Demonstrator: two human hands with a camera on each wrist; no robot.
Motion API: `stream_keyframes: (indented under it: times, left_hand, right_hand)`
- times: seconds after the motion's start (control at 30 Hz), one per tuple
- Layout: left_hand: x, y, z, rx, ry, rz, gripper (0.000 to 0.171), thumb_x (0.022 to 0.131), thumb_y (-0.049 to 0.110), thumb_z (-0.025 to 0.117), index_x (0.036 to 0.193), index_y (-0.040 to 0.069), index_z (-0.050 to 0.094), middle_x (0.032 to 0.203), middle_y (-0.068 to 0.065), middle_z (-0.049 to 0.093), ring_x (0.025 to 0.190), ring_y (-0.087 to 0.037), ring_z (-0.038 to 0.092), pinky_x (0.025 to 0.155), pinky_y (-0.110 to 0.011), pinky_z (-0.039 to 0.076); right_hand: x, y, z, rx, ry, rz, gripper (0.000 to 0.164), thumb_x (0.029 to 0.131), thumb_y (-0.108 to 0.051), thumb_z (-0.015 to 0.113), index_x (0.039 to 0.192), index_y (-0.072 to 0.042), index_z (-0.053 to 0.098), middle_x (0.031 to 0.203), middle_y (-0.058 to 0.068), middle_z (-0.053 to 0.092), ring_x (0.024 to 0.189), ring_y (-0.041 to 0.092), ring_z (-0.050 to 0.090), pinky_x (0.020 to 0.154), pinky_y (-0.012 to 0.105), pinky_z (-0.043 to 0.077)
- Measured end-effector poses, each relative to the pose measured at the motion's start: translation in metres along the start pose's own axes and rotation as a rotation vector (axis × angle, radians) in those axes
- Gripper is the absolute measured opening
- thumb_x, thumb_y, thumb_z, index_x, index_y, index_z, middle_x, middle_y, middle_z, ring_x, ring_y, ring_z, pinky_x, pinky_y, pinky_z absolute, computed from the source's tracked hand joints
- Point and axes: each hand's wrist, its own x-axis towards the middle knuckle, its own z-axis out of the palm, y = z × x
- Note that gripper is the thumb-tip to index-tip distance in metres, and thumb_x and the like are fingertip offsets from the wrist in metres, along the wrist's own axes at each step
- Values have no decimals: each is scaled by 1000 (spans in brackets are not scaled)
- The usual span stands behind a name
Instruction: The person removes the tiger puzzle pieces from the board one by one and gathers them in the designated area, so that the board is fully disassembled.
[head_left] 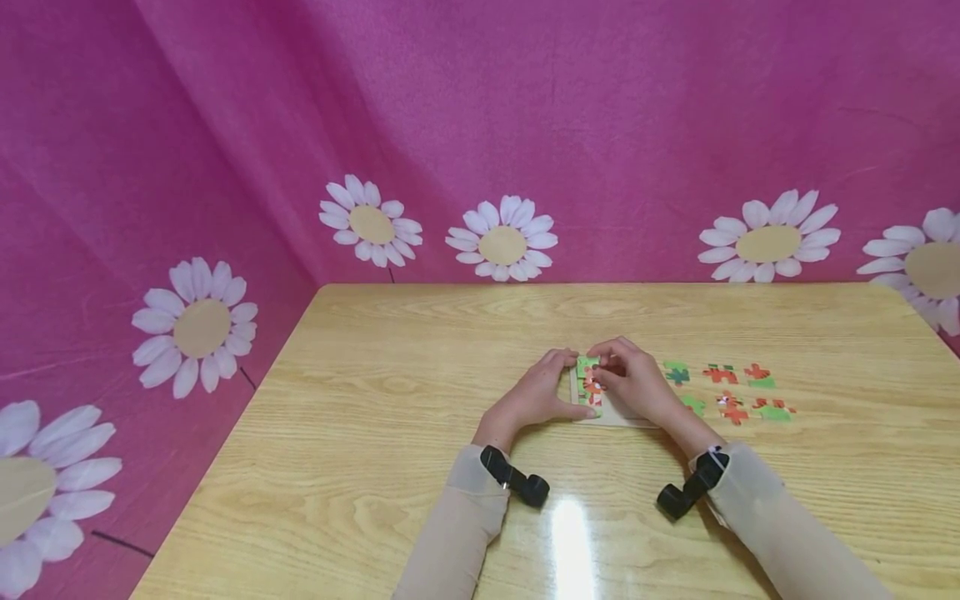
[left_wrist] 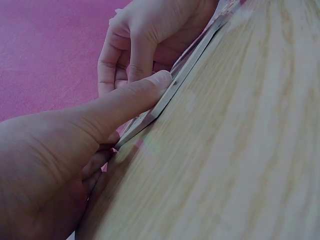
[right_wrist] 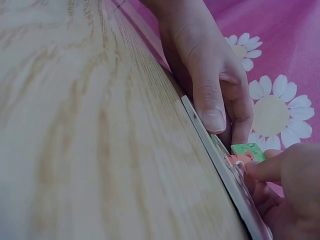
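Observation:
A flat puzzle board (head_left: 626, 418) lies on the table, with joined green, red and white pieces (head_left: 594, 402) along its left end. My left hand (head_left: 536, 393) holds that end, thumb on the near edge and fingers at the far edge. In the left wrist view the thumb (left_wrist: 137, 95) rests along the board's rim. My right hand (head_left: 639, 385) is over the board. Between its thumb and fingers it pinches a green and orange puzzle piece (right_wrist: 250, 152), tilted up from the board in the right wrist view. The right hand covers much of the board's middle.
Several loose puzzle pieces (head_left: 722, 375) lie in two rows on the wooden table (head_left: 375, 433), right of the board. A pink curtain with white flowers (head_left: 600, 125) hangs behind the table and at its left. Black camera straps (head_left: 517, 475) are on both wrists.

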Motion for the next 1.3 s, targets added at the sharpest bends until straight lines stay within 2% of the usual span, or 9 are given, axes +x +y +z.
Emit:
stream_keyframes:
  times: [0.17,0.3,0.53,0.8,0.93,1.17,1.3]
  left_hand:
    - [0,1,0,9,2,8,85,79,42,80,146,8,40,157,-4,36,145,-21,36,122,-34,31]
    - [0,1,0,12,2,11,85,79,42,80,145,7,40,156,-4,36,145,-21,37,122,-34,31]
    - [0,1,1,4,-1,4,86,79,42,80,146,8,40,156,-4,36,145,-21,36,122,-34,31]
    - [1,-1,1,-2,-2,15,84,79,40,81,145,7,41,157,-4,35,146,-21,36,122,-34,31]
    - [0,-1,1,-7,-2,14,85,79,40,81,145,7,40,158,-4,34,146,-21,35,122,-34,31]
    - [-1,0,0,-17,-2,9,87,78,40,81,147,9,39,159,-4,33,147,-22,33,123,-35,29]
    - [-1,1,-1,-10,-2,7,86,78,40,81,147,9,39,158,-4,34,147,-21,34,123,-34,29]
  right_hand:
    - [-1,-2,-2,20,-5,7,26,86,3,69,112,-1,65,91,10,58,87,18,61,76,16,53]
    - [-1,-3,-3,37,-13,14,26,87,4,68,112,-1,64,91,10,58,87,19,63,76,13,53]
    - [-5,-5,-7,61,-33,40,27,87,4,68,114,-1,64,92,10,58,86,11,62,74,11,52]
    - [-10,-3,-14,74,-23,39,29,85,2,70,114,-1,65,92,9,59,87,7,60,81,7,51]
    - [-15,-2,-18,84,-21,40,29,85,3,70,113,-1,65,92,8,59,86,9,60,80,7,51]
    - [-24,-2,-27,105,-53,87,29,87,2,68,115,-3,65,94,9,58,82,0,55,73,11,52]
    - [-29,-4,-33,109,-58,97,29,87,0,69,116,-4,65,94,8,58,82,0,55,70,12,51]
